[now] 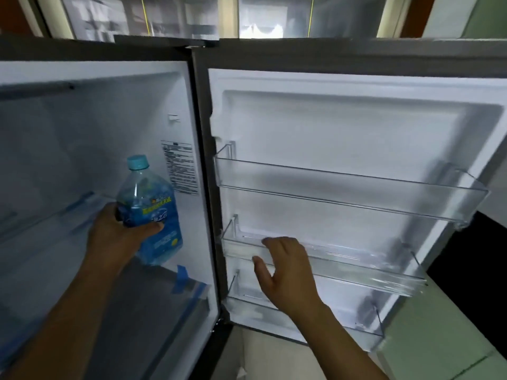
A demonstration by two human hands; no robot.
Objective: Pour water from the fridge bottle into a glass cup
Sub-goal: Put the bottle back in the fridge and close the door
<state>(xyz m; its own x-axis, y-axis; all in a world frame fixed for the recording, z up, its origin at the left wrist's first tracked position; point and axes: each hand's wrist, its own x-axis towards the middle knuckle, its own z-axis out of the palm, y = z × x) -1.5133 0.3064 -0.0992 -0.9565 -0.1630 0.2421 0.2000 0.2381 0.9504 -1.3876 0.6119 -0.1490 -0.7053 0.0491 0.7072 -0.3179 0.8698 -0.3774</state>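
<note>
– One risk?
– Left hand (118,234) grips the bottle (149,204) at its label, inside the fridge (96,133) by its right wall; cold plastic could slip.
– Right hand (285,272)?
– Fingers loose at the shelf (356,259) edge; swinging the door (356,127) early could clip the bottle.

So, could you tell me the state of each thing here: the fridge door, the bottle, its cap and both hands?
Fridge door: open.
Bottle: tilted, inside the fridge.
Cap: on the bottle.
Left hand: grips the bottle.
Right hand: open, at the middle door shelf.
</note>
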